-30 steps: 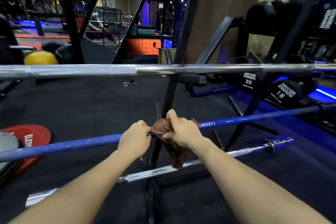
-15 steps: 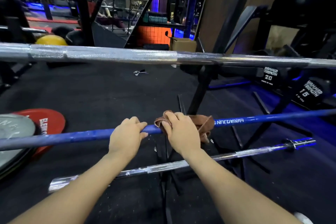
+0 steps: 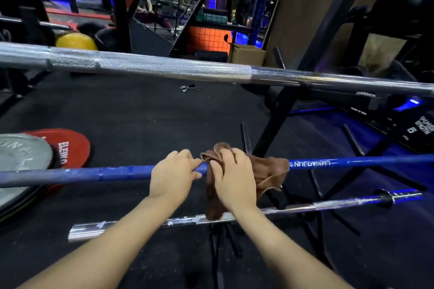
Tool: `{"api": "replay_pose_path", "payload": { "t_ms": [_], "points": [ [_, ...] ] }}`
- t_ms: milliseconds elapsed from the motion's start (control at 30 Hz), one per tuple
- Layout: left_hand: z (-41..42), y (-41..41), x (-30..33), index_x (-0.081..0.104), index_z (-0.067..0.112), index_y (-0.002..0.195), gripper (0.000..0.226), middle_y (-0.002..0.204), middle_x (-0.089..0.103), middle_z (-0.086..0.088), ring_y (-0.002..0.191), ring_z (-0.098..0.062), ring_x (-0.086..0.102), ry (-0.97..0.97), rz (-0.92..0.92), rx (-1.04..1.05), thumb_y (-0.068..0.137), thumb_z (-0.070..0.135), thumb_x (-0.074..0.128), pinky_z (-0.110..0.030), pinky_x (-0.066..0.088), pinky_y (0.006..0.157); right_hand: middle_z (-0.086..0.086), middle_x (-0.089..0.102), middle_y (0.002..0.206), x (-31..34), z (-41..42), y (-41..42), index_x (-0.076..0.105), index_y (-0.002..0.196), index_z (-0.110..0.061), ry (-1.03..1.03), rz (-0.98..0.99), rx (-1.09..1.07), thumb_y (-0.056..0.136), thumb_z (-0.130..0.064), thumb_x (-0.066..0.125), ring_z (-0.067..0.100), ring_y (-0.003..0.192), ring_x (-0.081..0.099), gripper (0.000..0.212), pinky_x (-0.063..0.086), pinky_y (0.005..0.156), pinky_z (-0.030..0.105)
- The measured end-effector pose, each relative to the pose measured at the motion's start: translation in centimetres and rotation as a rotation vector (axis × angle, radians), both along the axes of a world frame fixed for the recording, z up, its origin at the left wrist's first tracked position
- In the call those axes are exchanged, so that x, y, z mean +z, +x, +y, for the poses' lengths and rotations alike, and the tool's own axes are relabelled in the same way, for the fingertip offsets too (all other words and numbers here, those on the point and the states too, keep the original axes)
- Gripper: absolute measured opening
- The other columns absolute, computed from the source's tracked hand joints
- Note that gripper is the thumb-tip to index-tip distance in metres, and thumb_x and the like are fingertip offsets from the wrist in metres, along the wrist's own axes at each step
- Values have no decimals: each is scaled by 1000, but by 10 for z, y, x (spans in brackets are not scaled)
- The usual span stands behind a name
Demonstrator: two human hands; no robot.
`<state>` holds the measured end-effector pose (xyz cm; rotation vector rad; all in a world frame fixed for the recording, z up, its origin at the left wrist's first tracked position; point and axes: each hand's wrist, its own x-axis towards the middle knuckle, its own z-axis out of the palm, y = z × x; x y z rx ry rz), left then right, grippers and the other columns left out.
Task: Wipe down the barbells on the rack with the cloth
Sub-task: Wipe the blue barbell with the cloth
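While I lean over the rack:
Left hand (image 3: 172, 178): grasping the blue barbell (image 3: 94, 172).
Right hand (image 3: 233, 177): fingers (image 3: 225, 156) clutching the brown cloth (image 3: 270, 171) round it.
Above: silver barbell (image 3: 164, 68) crosses my view.
Below: chrome barbell (image 3: 305, 207).
Floor: red plate (image 3: 70, 145), grey plate (image 3: 23, 155).

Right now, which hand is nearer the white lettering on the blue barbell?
Right. The right hand grips the brown cloth on the blue barbell, just left of the white lettering. The left hand grips the bar further left.

White lettering is showing upside down on the blue bar (image 3: 352, 162), reading roughly "LUXIAOJUN". "ELEIKO" is running in white, partly cut off, on the red plate (image 3: 70, 145) at left. A dumbbell (image 3: 420, 128) far right is showing inverted "HAMMER STRENGTH" lettering, its number unclear.
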<state>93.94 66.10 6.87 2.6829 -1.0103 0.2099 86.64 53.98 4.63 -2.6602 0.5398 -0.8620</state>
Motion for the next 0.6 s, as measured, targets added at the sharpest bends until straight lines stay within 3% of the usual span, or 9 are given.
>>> {"api": "replay_pose_path", "payload": {
  "t_ms": [100,200,267,433,533,600],
  "points": [
    [1,3,1,60,32,110,22,105,50,9,97,-11,45,-1,4,1,95,42,47,-30,44,75,9,64,104,17,-22,26,63,104,-18,-51,254,-47,97,-45,30,33,99,58,44,45,81,38],
    [2,4,0,61,29,107,22,105,50,9,97,-11,45,5,14,3,95,42,47,-30,44,73,10,61,122,37,-44,56,62,114,-17,173,485,-104,98,-42,35,35,113,56,40,43,91,37],
    [1,3,0,61,28,106,22,105,51,9,97,-12,45,8,24,4,95,41,47,-29,43,72,8,62,120,36,-44,58,62,112,-18,194,477,-128,96,-42,37,34,111,57,39,43,88,36],
    [1,3,1,60,30,112,22,105,51,8,95,-11,45,-22,18,7,96,38,46,-31,46,73,2,64,87,-2,-16,9,66,103,-23,-133,19,-15,92,-46,36,25,86,59,40,44,78,37],
    [2,3,0,60,29,109,21,104,51,8,95,-11,45,-31,13,11,95,39,47,-31,46,72,4,67,89,11,-25,28,67,94,-23,-100,193,-107,92,-46,35,29,89,62,39,44,75,34],
    [2,5,0,60,27,105,20,104,52,8,95,-11,46,-30,16,18,94,39,49,-31,45,70,7,67,105,28,-32,49,67,98,-20,114,413,-153,91,-44,37,32,100,61,39,42,79,33]
  ]
}}
